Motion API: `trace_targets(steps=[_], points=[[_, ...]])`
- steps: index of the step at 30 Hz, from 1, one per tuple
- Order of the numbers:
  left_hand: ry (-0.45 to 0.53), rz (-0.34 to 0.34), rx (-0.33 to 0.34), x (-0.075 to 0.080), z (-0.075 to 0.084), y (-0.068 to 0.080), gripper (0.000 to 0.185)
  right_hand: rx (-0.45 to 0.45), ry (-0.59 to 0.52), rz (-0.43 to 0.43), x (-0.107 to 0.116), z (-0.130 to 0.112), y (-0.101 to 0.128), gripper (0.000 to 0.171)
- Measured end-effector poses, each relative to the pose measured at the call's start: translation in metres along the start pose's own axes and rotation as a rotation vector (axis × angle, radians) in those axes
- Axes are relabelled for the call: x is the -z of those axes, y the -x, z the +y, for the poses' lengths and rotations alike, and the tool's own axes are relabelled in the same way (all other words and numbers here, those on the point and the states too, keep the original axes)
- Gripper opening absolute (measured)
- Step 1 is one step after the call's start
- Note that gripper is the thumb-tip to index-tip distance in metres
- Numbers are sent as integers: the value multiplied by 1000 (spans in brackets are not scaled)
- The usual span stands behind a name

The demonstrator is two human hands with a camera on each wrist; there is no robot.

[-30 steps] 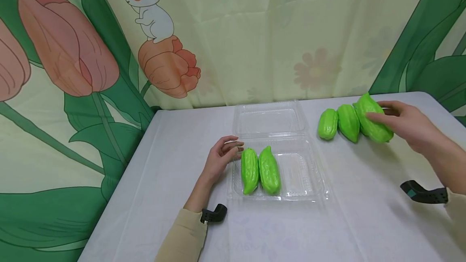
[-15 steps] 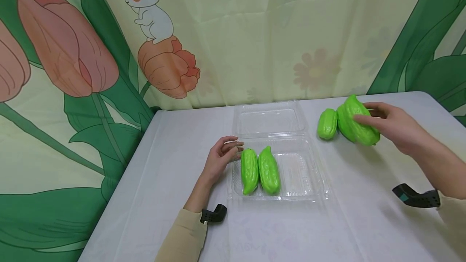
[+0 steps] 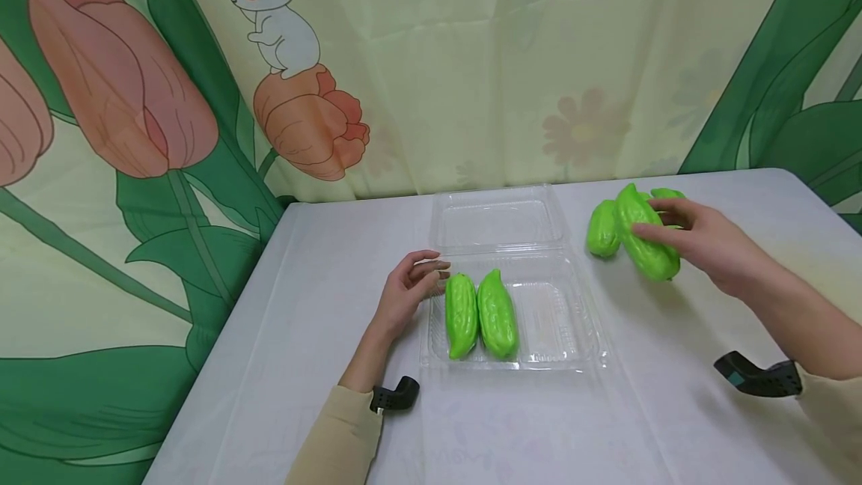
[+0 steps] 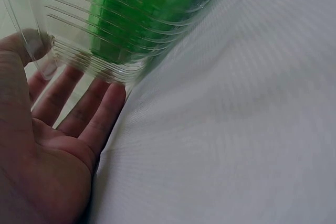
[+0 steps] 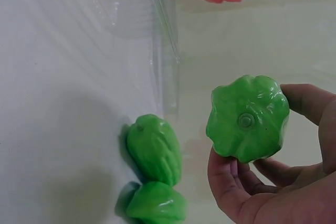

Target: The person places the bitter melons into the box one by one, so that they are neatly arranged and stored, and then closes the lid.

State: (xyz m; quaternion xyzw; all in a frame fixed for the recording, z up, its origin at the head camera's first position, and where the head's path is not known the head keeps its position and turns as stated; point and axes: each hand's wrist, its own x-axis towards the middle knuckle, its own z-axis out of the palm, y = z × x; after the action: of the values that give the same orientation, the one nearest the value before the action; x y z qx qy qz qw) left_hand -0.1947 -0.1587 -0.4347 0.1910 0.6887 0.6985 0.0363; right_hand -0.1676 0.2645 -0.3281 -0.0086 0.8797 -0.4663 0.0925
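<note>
My right hand point(image 3: 710, 245) grips a glossy green, ridged bitter melon point(image 3: 643, 242) above the table, thumb on one side and fingers on the other. In the right wrist view its round, lobed end with a small stub faces the camera. Two more bitter melons lie behind it: one point(image 3: 602, 229) to the left, the other mostly hidden. My left hand point(image 3: 402, 292) rests at the left side of a clear plastic container point(image 3: 555, 320), its fingers point(image 4: 102, 111) loosely extended against the ribbed wall. Inside the container, two bitter melons point(image 3: 497, 316) lie side by side on the left.
The container's hinged lid point(image 3: 498, 221) lies folded open towards the back. A white cloth point(image 3: 512, 425) covers the table, and a printed curtain point(image 3: 438, 111) hangs right behind its far edge. Each wrist wears a black camera band point(image 3: 396, 395).
My right hand has carried the bitter melon to the left, across the front of the other two, now covering most of the middle one. My left hand and the container stay put.
</note>
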Motion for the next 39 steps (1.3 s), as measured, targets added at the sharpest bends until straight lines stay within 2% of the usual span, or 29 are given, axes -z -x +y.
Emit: trace_targets(steps=[32, 39], points=[[-2, 3, 7, 1, 0, 0, 37, 65, -75, -66, -53, -35, 8, 77], [-4, 1, 5, 2, 0, 0, 37, 76, -46, -87, -65, -44, 9, 76]])
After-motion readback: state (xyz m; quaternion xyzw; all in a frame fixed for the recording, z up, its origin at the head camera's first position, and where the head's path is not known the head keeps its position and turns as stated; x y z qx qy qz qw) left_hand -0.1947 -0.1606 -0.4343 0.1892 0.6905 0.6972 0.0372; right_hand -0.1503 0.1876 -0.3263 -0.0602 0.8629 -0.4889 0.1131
